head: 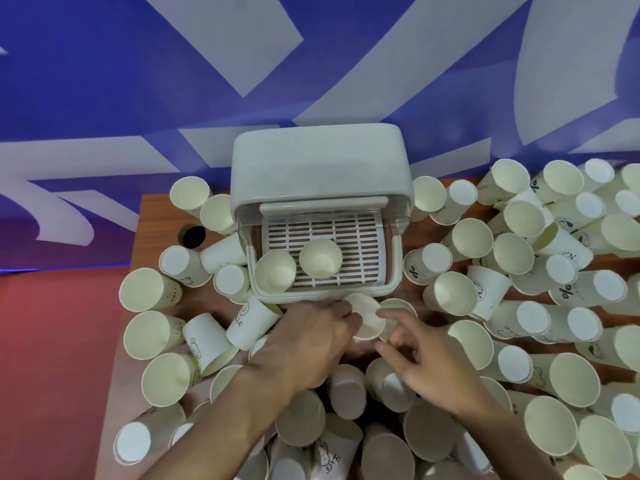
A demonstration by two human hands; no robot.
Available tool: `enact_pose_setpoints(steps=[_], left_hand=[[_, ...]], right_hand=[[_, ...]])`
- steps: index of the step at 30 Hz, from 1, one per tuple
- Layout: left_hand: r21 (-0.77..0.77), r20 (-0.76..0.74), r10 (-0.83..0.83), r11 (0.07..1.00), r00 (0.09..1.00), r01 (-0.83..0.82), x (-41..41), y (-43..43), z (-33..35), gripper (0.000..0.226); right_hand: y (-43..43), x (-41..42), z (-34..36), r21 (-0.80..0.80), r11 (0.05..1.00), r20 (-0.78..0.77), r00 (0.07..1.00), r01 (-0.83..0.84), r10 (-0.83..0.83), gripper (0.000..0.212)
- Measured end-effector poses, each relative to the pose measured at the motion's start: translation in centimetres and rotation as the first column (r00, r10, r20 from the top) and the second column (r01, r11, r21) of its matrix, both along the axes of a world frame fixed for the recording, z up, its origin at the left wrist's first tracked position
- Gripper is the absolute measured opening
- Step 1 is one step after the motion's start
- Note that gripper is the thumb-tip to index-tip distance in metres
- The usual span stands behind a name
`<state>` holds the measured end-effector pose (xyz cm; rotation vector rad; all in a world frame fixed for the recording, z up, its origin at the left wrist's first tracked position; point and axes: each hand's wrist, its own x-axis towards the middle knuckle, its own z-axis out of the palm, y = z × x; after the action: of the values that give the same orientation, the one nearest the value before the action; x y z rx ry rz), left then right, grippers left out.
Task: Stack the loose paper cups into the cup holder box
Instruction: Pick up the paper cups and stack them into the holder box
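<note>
Your left fingers [341,313] curl round a paper cup [367,318], gripping it at its side. It is tipped, mouth toward you, just in front of the box [318,161]. Your left hand [308,341] lies over the pile.

Your right fingers [401,322] are spread and slack, gripping nothing. One fingertip touches a second cup [403,304] just beside the first. Your right hand [429,358] is palm down.

The box lid is raised. Two cups stand mouth-up on the slatted tray [363,244]: one at the front left corner [275,271], one beside it [320,258].

Loose cups crowd the table [156,216] on all sides, upright, upside down and lying over. The pile is densest at right [512,254].
</note>
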<state>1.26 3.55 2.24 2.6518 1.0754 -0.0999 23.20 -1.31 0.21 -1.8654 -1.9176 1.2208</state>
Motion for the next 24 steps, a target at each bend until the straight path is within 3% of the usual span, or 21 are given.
enact_pose_setpoints(steps=[2, 4, 8, 10, 13, 15, 18, 24], left_hand=[[0.039, 0.022, 0.053, 0.998, 0.998, -0.054, -0.6, 0.1, 0.1, 0.025], [0.074, 0.059, 0.122, 0.989, 0.991, -0.126, -1.6, 0.1, 0.6, 0.025], [0.088, 0.178, 0.277, 0.951, 0.944, -0.296, -4.2, -0.2, 1.2, 0.013], [0.059, 0.252, 0.385, 0.91, 0.888, -0.411, -5.4, -0.1, 1.9, 0.018], [0.095, 0.335, 0.467, 0.847, 0.818, -0.522, -6.8, 0.1, 2.8, 0.007], [0.162, 0.353, 0.477, 0.816, 0.805, -0.555, -7.4, 0.0, 2.8, 0.008], [0.174, 0.357, 0.53, 0.771, 0.769, -0.612, -8.1, -0.3, 1.9, 0.008], [0.133, 0.356, 0.588, 0.737, 0.726, -0.662, -8.0, -0.4, -0.2, 0.011]], right_hand=[[-0.7, 0.3, -0.5, 0.12, 0.991, 0.272, 0.962, -0.059, 0.025, 0.041], [-1.0, 0.1, -1.1, 0.123, 0.987, 0.443, 0.895, -0.108, 0.043, 0.042], [-0.6, -1.0, -2.0, 0.131, 0.975, 0.613, 0.787, -0.18, 0.063, 0.02], [-0.4, -1.4, -1.7, 0.083, 0.977, 0.652, 0.752, -0.194, 0.094, 0.013], [-0.4, -1.5, 0.3, 0.128, 0.975, 0.625, 0.778, -0.184, 0.065, 0.01], [-0.3, -1.6, 2.8, 0.288, 0.944, 0.589, 0.807, -0.16, -0.043, 0.015], [1.1, -2.4, 6.6, 0.557, 0.813, 0.456, 0.88, -0.17, -0.129, 0.007], [6.5, -6.2, 4.8, 0.664, 0.705, 0.337, 0.941, -0.251, 0.018, 0.007]])
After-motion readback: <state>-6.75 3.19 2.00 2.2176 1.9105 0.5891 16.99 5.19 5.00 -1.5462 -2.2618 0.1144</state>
